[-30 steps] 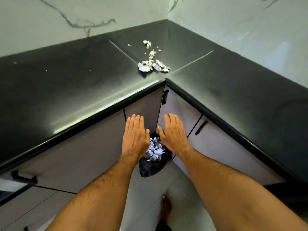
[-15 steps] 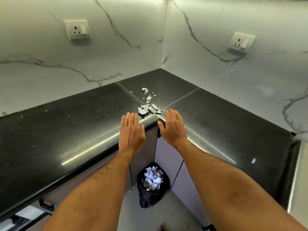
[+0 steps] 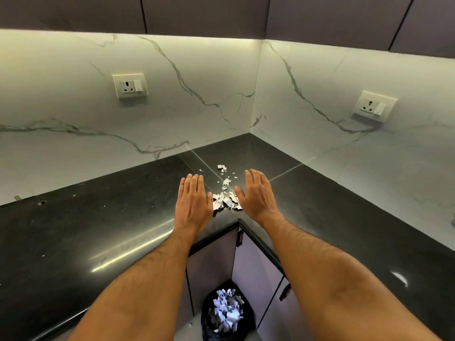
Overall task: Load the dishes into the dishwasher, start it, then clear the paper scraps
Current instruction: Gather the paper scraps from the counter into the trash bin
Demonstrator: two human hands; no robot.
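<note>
A small heap of white paper scraps [image 3: 226, 202] lies on the black countertop [image 3: 98, 230] at the inner corner, with a trail of smaller bits [image 3: 222, 168] running toward the wall. My left hand [image 3: 193, 203] is flat with straight fingers just left of the heap. My right hand [image 3: 256, 195] is flat on the heap's right side. Both hands flank the scraps and hold nothing. On the floor below the corner stands a black bin bag [image 3: 226, 313] filled with more white scraps.
White marble-look walls meet at the corner behind the counter, each with a socket plate [image 3: 129, 86] [image 3: 374, 106]. Dark upper cabinets [image 3: 202, 13] hang overhead. Pale cabinet doors [image 3: 256, 267] with dark handles sit under the counter edge.
Both hands have risen from above the bin bag up to the countertop and moved forward to either side of the scrap heap. My view tilted upward.
</note>
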